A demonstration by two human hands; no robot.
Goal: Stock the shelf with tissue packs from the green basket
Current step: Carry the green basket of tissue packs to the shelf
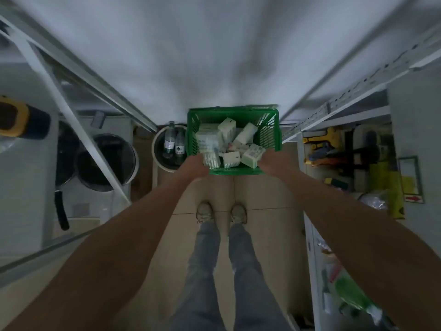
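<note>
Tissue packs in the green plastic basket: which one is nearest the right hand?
The pale green-white tissue pack at the basket's near right corner, tilted, beside the right hand. The others lie further left or deeper.

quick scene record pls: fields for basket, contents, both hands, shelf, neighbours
basket: green basket, at floor level ahead of the person's feet
contents: loose pile of tissue packs, many, none removed yet as far as visible
left hand: left hand at the basket's near left corner, grip hidden
right hand: right hand at the near right corner, grip hidden
shelf: pale shelf above the basket, blurred, no packs seen on it
neighbours: bin with two bottles left of basket; pots further left
</note>
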